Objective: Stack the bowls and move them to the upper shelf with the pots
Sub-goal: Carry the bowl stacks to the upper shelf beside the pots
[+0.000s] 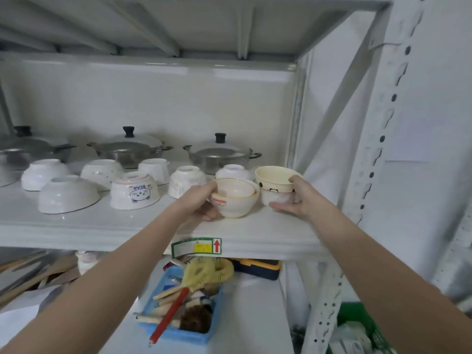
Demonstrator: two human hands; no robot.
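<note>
On the upper shelf [143,226], my left hand [201,201] grips a stack of two upright cream bowls [236,200], the smaller nested in a yellow-rimmed one. My right hand [297,198] grips a second stack [275,187], a cream bowl with a panda face set in a white bowl. Both stacks rest on the shelf's front right part, side by side. Several white bowls lie upside down to the left, among them a bear-printed bowl [135,194] and a wide bowl [67,195]. Three lidded steel pots [129,149] stand behind them.
The shelf's right upright post [378,159] stands close to my right hand. On the lower shelf sit a blue basket [176,330] of brushes and utensils, a dark lunch box [258,268], wooden utensils at left and another bowl [86,261]. A green crate [357,325] lies bottom right.
</note>
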